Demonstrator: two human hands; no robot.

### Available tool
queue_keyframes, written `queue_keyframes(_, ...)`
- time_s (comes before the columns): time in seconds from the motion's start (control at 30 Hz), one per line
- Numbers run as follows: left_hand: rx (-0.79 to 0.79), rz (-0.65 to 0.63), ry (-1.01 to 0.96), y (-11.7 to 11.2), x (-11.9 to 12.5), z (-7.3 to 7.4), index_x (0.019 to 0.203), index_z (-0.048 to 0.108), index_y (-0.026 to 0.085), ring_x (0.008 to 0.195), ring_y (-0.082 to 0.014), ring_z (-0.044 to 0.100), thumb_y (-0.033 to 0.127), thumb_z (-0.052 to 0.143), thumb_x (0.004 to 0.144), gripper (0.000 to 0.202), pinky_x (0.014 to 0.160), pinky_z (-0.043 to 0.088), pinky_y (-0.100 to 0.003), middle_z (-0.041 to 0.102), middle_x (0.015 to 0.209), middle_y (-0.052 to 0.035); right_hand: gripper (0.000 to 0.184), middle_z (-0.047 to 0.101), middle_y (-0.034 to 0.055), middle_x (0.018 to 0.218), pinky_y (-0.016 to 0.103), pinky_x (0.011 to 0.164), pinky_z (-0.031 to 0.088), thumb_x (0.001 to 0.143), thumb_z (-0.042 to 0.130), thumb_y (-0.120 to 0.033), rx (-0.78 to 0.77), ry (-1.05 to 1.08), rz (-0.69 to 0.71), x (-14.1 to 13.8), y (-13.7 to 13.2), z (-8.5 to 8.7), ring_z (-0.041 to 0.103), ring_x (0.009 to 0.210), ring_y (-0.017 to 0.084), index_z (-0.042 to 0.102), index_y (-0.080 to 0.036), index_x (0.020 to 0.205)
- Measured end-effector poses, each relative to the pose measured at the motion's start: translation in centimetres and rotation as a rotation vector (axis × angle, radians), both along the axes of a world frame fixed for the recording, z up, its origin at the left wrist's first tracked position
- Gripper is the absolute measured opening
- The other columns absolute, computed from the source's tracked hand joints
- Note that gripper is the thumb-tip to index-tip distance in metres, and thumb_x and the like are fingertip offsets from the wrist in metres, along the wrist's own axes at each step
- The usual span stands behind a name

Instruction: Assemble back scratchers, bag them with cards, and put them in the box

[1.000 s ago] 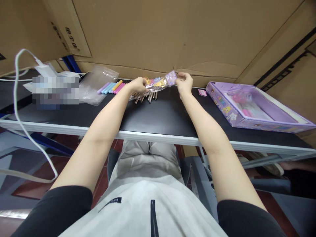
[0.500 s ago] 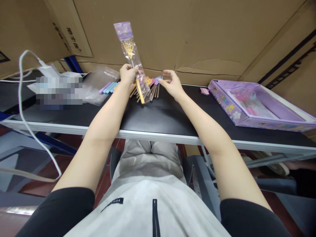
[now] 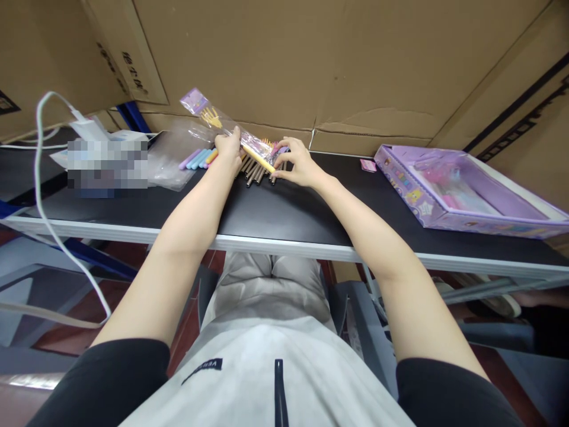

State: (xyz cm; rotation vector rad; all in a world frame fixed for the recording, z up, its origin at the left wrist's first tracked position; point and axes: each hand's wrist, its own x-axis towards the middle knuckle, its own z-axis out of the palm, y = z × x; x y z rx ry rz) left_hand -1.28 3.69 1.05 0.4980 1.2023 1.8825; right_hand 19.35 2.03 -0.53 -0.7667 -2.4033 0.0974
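Observation:
A yellow back scratcher with a hand-shaped head lies inside a clear plastic bag with a purple header. My left hand is closed around the middle of both, holding them tilted with the head up to the left. At the lower end, my right hand has its thumb and fingers curled on the bag's end, by the tip of the yellow handle. Behind and below them is a pile of back scratchers with metal rods and colourful heads, partly covered by my hands.
Pastel handles and clear plastic bags lie to the left. A purple display box with packed items stands at the right, near a small pink card. Cardboard rises behind the black table. A white cable hangs left.
My left hand has lowered and tilted the bagged back scratcher, its header going down and left. My right hand has come down to the bag's lower end and closed there.

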Motion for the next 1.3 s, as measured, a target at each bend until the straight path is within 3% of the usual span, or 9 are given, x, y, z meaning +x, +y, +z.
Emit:
queue_keyframes(0.13, 0.006, -0.038, -0.014, 0.1, 0.4, -0.4, 0.102, 0.064, 0.021, 0.106, -0.0203, 0.079, 0.023, 0.077, 0.096, 0.014, 0.090, 0.066, -0.030, 0.076, 0.099, -0.0054, 0.022, 0.064, 0.0125, 0.139, 0.070, 0.125, 0.030, 0.085, 0.082, -0.047, 0.003, -0.011, -0.007, 0.2, -0.2, 0.0, 0.045, 0.148, 0.041, 0.077, -0.026, 0.086)
queue_keyframes(0.27, 0.003, -0.079, -0.025, 0.2, 0.8, -0.9, 0.108, 0.063, 0.026, 0.107, -0.0193, 0.079, 0.028, 0.081, 0.095, 0.022, 0.092, 0.067, -0.030, 0.078, 0.106, -0.0052, 0.020, 0.065, 0.0147, 0.139, 0.069, 0.123, 0.033, 0.088, 0.076, -0.044, 0.021, 0.001, -0.057, 0.7, 0.5, -0.5, 0.048, 0.146, 0.041, 0.076, -0.024, 0.089)
queue_keyframes(0.43, -0.017, -0.135, -0.072, 0.1, 1.3, -1.1, 0.111, 0.059, 0.025, 0.105, -0.0160, 0.079, 0.028, 0.067, 0.106, 0.010, 0.092, 0.066, -0.028, 0.078, 0.108, -0.0057, 0.020, 0.066, 0.0155, 0.132, 0.068, 0.121, 0.037, 0.090, 0.073, -0.044, 0.031, 0.024, -0.123, 1.6, 2.1, -1.2, 0.051, 0.141, 0.040, 0.073, -0.023, 0.087)
queue_keyframes(0.67, -0.040, -0.176, -0.077, -0.1, 2.2, -1.3, 0.107, 0.058, 0.026, 0.104, -0.0141, 0.079, 0.029, 0.066, 0.107, 0.008, 0.092, 0.066, -0.025, 0.076, 0.097, -0.0019, 0.027, 0.067, 0.0170, 0.124, 0.069, 0.118, 0.041, 0.094, 0.070, -0.049, -0.002, 0.032, -0.176, 1.8, 1.9, -1.0, 0.056, 0.133, 0.040, 0.068, -0.024, 0.083)
queue_keyframes(0.83, -0.035, -0.180, -0.114, -0.2, 2.3, -1.4, 0.107, 0.059, 0.026, 0.095, -0.0151, 0.080, 0.028, 0.071, 0.104, 0.013, 0.091, 0.068, -0.028, 0.072, 0.083, 0.0011, 0.030, 0.067, 0.0161, 0.119, 0.069, 0.114, 0.044, 0.096, 0.070, -0.052, 0.001, 0.062, -0.177, 1.8, 1.9, -1.1, 0.057, 0.128, 0.039, 0.068, -0.024, 0.088)
queue_keyframes(0.97, -0.033, -0.200, -0.121, -0.5, 2.4, -1.2, 0.112, 0.060, 0.025, 0.093, -0.0163, 0.081, 0.029, 0.073, 0.103, 0.017, 0.094, 0.068, -0.031, 0.072, 0.081, 0.0012, 0.030, 0.067, 0.0158, 0.118, 0.068, 0.114, 0.045, 0.097, 0.068, -0.054, -0.007, 0.076, -0.198, 2.1, 2.4, -1.2, 0.058, 0.125, 0.039, 0.068, -0.024, 0.093)
queue_keyframes(1.13, -0.022, -0.252, -0.117, -1.3, 2.7, -0.6, 0.107, 0.058, 0.023, 0.093, -0.0172, 0.081, 0.019, 0.058, 0.108, 0.004, 0.096, 0.067, -0.032, 0.070, 0.075, 0.0011, 0.031, 0.067, 0.0171, 0.120, 0.070, 0.114, 0.044, 0.100, 0.061, -0.054, -0.025, 0.089, -0.247, 2.2, 2.2, -0.9, 0.057, 0.126, 0.039, 0.065, -0.024, 0.095)
queue_keyframes(1.3, 0.002, -0.279, -0.084, -1.8, 3.0, -0.4, 0.090, 0.056, 0.021, 0.098, -0.0184, 0.081, 0.003, 0.054, 0.100, 0.020, 0.097, 0.066, -0.031, 0.073, 0.083, -0.0024, 0.030, 0.067, 0.0163, 0.113, 0.071, 0.110, 0.046, 0.101, 0.062, -0.051, -0.015, 0.135, -0.275, 2.0, 1.4, -0.4, 0.059, 0.120, 0.039, 0.061, -0.023, 0.088)
